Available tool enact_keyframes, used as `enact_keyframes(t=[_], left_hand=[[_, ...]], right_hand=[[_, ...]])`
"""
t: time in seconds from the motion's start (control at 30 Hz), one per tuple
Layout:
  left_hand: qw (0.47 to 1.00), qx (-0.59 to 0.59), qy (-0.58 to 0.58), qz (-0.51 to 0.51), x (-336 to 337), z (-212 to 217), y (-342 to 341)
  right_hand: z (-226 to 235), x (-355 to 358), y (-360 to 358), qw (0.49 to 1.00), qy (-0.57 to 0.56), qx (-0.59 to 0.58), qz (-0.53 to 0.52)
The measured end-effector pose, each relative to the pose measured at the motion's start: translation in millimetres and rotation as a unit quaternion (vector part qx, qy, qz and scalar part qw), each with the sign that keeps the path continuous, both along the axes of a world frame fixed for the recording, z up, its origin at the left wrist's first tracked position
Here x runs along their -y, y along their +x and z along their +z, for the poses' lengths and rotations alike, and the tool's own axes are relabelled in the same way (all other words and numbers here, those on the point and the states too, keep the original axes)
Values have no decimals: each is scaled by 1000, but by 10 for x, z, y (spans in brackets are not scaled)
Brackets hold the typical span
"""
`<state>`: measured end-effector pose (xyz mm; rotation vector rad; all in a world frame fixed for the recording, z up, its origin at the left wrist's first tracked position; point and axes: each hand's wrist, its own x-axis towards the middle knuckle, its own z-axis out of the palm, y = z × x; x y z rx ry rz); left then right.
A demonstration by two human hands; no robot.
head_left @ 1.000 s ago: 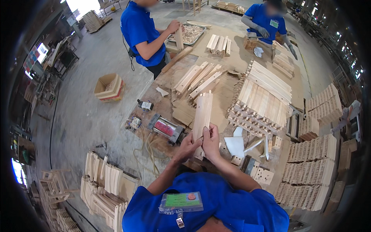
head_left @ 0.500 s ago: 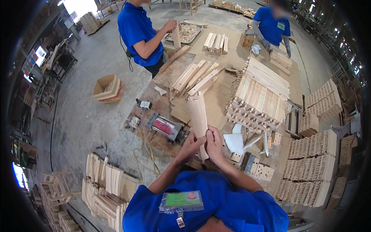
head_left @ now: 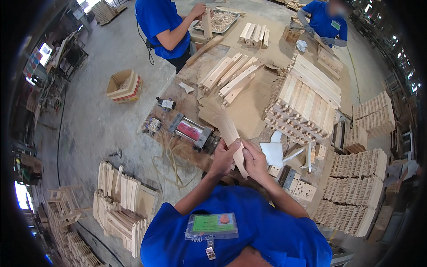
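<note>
A long pale wooden slat (head_left: 228, 128) slants away from my body over the near edge of the workbench. My left hand (head_left: 223, 158) is closed round its near part from the left, thumb on top. From the right, my right hand (head_left: 255, 163) grips the same part, its thumb lying along the wood. I cannot tell whether a second slat lies under it. Beyond the slat's far end, several loose slats (head_left: 231, 75) lie on cardboard. Left of my hands is a metal clamp device with a red middle (head_left: 189, 130).
Stacked slats with pegged ends (head_left: 302, 104) stand at right on the bench. White foam pieces (head_left: 271, 153) and drilled wooden blocks (head_left: 305, 190) lie nearer. Taller piles (head_left: 353, 191) stand right, more slats (head_left: 118, 196) at lower left. Two people (head_left: 162, 31) work across the bench.
The held slat has turned, its near end swinging right and looking narrower now. Both hands have shifted with it. The person at far right has lowered their head and brought both hands together over a piece.
</note>
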<state>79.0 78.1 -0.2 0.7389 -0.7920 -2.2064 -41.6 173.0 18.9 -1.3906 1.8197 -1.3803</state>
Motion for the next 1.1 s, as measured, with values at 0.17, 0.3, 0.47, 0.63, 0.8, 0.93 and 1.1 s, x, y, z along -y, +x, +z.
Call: enact_keyframes(t=[0.17, 0.3, 0.47, 0.63, 0.8, 0.93, 1.1], left_hand=[[999, -39, 15, 3, -52, -63, -44], [999, -27, 22, 19, -74, -53, -79], [999, -24, 26, 35, -82, -130, -90], [994, -22, 77, 77, -198, -253, -216], [991, -25, 85, 97, -435, -335, -505], [995, 78, 55, -12, -497, -497, -439], [966, 106, 17, -236, -385, -562, 76]], right_hand=[[-74, -107, -87, 1000, -14, 16, 12], [-129, -168, -161, 1000, -3, 18, 23], [-39, -171, -186, 998, 25, 33, 41], [206, -154, -138, 977, 48, -206, 25], [269, -51, -45, 941, 173, -289, 4], [124, -131, -304, 929, 234, -284, 39], [-75, -195, -581, 897, 302, -312, 87]])
